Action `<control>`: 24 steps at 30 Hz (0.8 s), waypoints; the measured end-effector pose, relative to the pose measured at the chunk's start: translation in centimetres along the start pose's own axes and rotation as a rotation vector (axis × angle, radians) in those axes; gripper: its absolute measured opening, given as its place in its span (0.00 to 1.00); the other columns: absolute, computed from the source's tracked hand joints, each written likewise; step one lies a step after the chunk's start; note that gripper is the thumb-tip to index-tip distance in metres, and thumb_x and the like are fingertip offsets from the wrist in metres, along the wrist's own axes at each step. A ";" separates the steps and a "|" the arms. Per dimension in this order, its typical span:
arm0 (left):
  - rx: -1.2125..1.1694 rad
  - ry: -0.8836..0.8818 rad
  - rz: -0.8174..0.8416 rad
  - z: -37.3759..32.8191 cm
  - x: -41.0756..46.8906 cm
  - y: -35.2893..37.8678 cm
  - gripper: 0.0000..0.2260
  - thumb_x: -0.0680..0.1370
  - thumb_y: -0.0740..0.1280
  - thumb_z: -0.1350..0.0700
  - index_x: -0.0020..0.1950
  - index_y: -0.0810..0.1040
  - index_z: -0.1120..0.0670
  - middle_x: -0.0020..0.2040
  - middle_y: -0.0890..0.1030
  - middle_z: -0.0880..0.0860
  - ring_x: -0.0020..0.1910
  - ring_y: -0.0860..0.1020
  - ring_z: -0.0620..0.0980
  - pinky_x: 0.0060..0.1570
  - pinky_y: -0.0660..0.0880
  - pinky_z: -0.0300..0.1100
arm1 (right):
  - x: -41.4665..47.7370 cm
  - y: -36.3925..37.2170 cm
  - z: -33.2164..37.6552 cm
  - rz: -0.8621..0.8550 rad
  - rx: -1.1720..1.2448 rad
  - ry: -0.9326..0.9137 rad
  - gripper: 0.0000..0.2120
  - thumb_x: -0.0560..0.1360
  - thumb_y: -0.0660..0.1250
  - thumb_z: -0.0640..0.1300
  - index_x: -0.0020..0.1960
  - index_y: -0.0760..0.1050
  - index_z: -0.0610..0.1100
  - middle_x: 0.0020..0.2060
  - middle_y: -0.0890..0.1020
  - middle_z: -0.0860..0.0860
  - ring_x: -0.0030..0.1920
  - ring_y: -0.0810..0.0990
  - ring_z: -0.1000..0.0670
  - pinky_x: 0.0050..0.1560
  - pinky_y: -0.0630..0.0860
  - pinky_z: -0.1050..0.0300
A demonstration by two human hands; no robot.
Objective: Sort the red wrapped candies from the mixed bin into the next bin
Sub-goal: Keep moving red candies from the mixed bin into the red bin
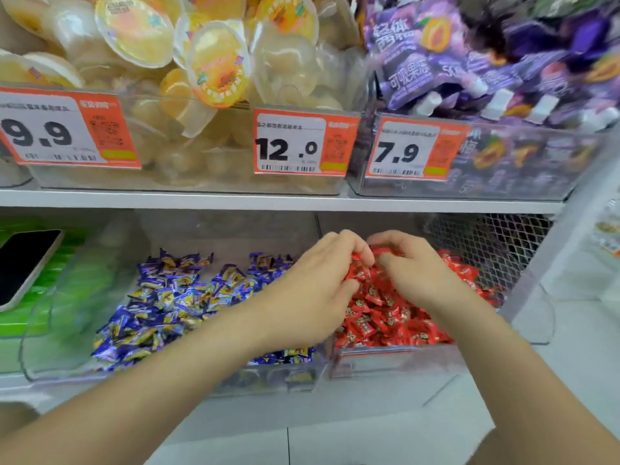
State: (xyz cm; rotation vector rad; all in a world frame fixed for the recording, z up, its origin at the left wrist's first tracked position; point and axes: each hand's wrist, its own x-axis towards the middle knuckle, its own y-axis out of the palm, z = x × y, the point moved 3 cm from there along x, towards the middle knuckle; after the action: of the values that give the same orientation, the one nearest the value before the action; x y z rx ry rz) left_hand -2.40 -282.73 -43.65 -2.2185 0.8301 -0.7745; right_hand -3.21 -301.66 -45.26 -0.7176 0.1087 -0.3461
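Observation:
On the lower shelf a clear bin (278,380) holds blue and yellow wrapped candies (167,297). Right of it, a second clear bin (396,364) is filled with red wrapped candies (385,317). My left hand (315,290) reaches over the divider between the two bins, and its fingers are curled round red candies above the pile. My right hand (412,270) is over the back of the red pile, its fingertips pinching a red candy close to the left hand's fingers. Both forearms cross the front of the bins and hide part of them.
A black phone (23,263) lies on green packs (40,317) at the left. The upper shelf carries bins of yellow jelly cups (201,62) and purple pouches (486,72) with orange price tags (303,144). Wire mesh (486,243) closes the shelf's right end.

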 end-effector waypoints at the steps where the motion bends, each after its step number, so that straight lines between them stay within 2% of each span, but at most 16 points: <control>1: 0.019 0.019 0.010 -0.3 1.0 0.9 0.13 0.83 0.63 0.62 0.64 0.70 0.47 0.59 0.71 0.45 0.55 0.69 0.35 0.54 0.62 0.24 | 0.0 -0.7 -0.5 -0.013 0.015 -0.006 0.16 0.80 0.63 0.38 0.60 0.85 0.51 0.52 0.87 0.52 0.51 0.85 0.51 0.56 0.81 0.51; 2: 0.030 0.013 0.009 -0.4 2.2 1.7 0.14 0.83 0.64 0.62 0.64 0.70 0.47 0.60 0.70 0.46 0.58 0.69 0.39 0.55 0.62 0.26 | 0.0 -1.5 -1.0 -0.041 0.047 -0.015 0.17 0.80 0.63 0.37 0.58 0.86 0.50 0.54 0.87 0.54 0.55 0.84 0.53 0.61 0.80 0.52; 3: 0.031 -0.012 0.002 -0.4 3.4 2.5 0.15 0.83 0.65 0.62 0.65 0.70 0.46 0.61 0.70 0.46 0.61 0.69 0.42 0.57 0.64 0.31 | -0.2 -2.2 -1.4 -0.071 0.090 -0.011 0.17 0.80 0.62 0.37 0.57 0.87 0.50 0.53 0.87 0.55 0.56 0.84 0.54 0.61 0.79 0.54; 6: 0.056 -0.085 0.097 0.0 6.6 4.8 0.17 0.81 0.68 0.58 0.68 0.70 0.46 0.64 0.71 0.49 0.66 0.71 0.49 0.64 0.71 0.46 | -1.0 -3.3 -2.2 -0.169 0.179 0.004 0.17 0.79 0.62 0.36 0.53 0.87 0.50 0.47 0.88 0.54 0.51 0.85 0.54 0.54 0.80 0.56; 8: 0.102 -0.046 0.190 -0.3 7.5 5.6 0.18 0.79 0.68 0.57 0.68 0.72 0.48 0.60 0.75 0.48 0.63 0.74 0.49 0.59 0.73 0.45 | -1.1 -2.9 -2.8 -0.201 0.185 0.032 0.15 0.79 0.63 0.37 0.56 0.86 0.48 0.46 0.88 0.51 0.49 0.85 0.52 0.52 0.80 0.52; 9: 0.113 -0.012 0.175 -0.5 7.5 5.3 0.16 0.79 0.67 0.57 0.66 0.75 0.49 0.56 0.78 0.46 0.59 0.77 0.48 0.56 0.74 0.44 | -1.2 -2.6 -2.8 -0.203 0.177 0.049 0.15 0.79 0.63 0.37 0.59 0.84 0.47 0.47 0.87 0.50 0.48 0.84 0.50 0.49 0.78 0.52; 11: 0.130 0.041 0.016 -0.6 6.6 3.7 0.13 0.77 0.64 0.58 0.57 0.82 0.47 0.47 0.83 0.42 0.47 0.80 0.43 0.51 0.76 0.44 | -1.4 -1.8 -2.5 -0.193 0.123 0.056 0.15 0.78 0.61 0.38 0.62 0.79 0.48 0.47 0.85 0.48 0.45 0.81 0.48 0.45 0.73 0.54; 13: 0.144 0.025 -0.179 0.7 5.0 1.4 0.11 0.75 0.63 0.60 0.49 0.83 0.48 0.41 0.83 0.42 0.40 0.78 0.40 0.47 0.77 0.43 | -2.1 -0.8 -1.1 -0.144 0.005 -0.012 0.14 0.78 0.60 0.38 0.58 0.78 0.50 0.43 0.84 0.50 0.41 0.80 0.49 0.43 0.71 0.57; 15: 0.146 -0.121 -0.308 3.5 3.1 -0.9 0.12 0.76 0.62 0.63 0.45 0.81 0.48 0.36 0.81 0.43 0.35 0.77 0.41 0.41 0.76 0.43 | -3.4 0.8 1.2 -0.077 -0.087 -0.120 0.12 0.78 0.61 0.37 0.52 0.80 0.50 0.37 0.83 0.52 0.37 0.79 0.52 0.40 0.72 0.58; 16: 0.163 -0.222 -0.321 5.6 2.3 -1.8 0.13 0.76 0.61 0.63 0.44 0.81 0.48 0.36 0.81 0.44 0.34 0.78 0.42 0.40 0.75 0.43 | -4.0 1.8 2.3 -0.047 -0.121 -0.188 0.11 0.78 0.61 0.38 0.51 0.80 0.50 0.38 0.82 0.53 0.39 0.79 0.52 0.42 0.72 0.57; 18: 0.258 -0.364 -0.199 9.9 1.5 -2.5 0.13 0.77 0.61 0.63 0.46 0.80 0.47 0.41 0.83 0.47 0.38 0.80 0.48 0.43 0.76 0.44 | -5.1 4.6 4.2 -0.040 -0.244 -0.331 0.09 0.78 0.62 0.40 0.53 0.78 0.49 0.45 0.78 0.51 0.48 0.75 0.47 0.51 0.71 0.52; 19: 0.310 -0.376 -0.093 11.6 1.4 -2.3 0.13 0.78 0.61 0.62 0.47 0.80 0.46 0.44 0.84 0.48 0.43 0.81 0.51 0.46 0.76 0.45 | -5.7 6.0 5.0 -0.067 -0.363 -0.399 0.08 0.77 0.62 0.43 0.54 0.77 0.49 0.49 0.75 0.49 0.51 0.71 0.45 0.53 0.70 0.48; 21: 0.347 -0.280 0.115 13.2 1.9 -1.4 0.09 0.80 0.62 0.58 0.48 0.77 0.45 0.49 0.83 0.50 0.51 0.82 0.55 0.50 0.78 0.48 | -6.5 9.1 6.3 -0.054 -0.612 -0.497 0.08 0.71 0.66 0.44 0.50 0.76 0.46 0.49 0.72 0.45 0.50 0.68 0.41 0.48 0.65 0.46; 22: 0.340 -0.208 0.211 13.3 2.2 -0.7 0.07 0.80 0.63 0.57 0.50 0.79 0.47 0.53 0.83 0.53 0.54 0.81 0.57 0.53 0.77 0.50 | -6.8 10.4 6.8 -0.007 -0.711 -0.534 0.08 0.68 0.68 0.44 0.47 0.76 0.45 0.48 0.72 0.43 0.50 0.69 0.41 0.47 0.62 0.46; 24: 0.356 -0.145 0.350 14.3 2.8 0.7 0.14 0.80 0.63 0.57 0.64 0.79 0.57 0.64 0.81 0.57 0.64 0.78 0.59 0.62 0.75 0.52 | -7.3 12.6 7.4 0.128 -0.873 -0.621 0.07 0.71 0.70 0.43 0.49 0.79 0.44 0.52 0.75 0.39 0.55 0.72 0.37 0.52 0.65 0.43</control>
State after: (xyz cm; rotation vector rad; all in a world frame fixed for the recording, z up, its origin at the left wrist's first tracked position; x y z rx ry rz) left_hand 9.10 -280.12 -52.22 -1.7323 0.8983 -0.5362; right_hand -5.05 -285.71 -48.15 -1.6420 -0.3056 0.0834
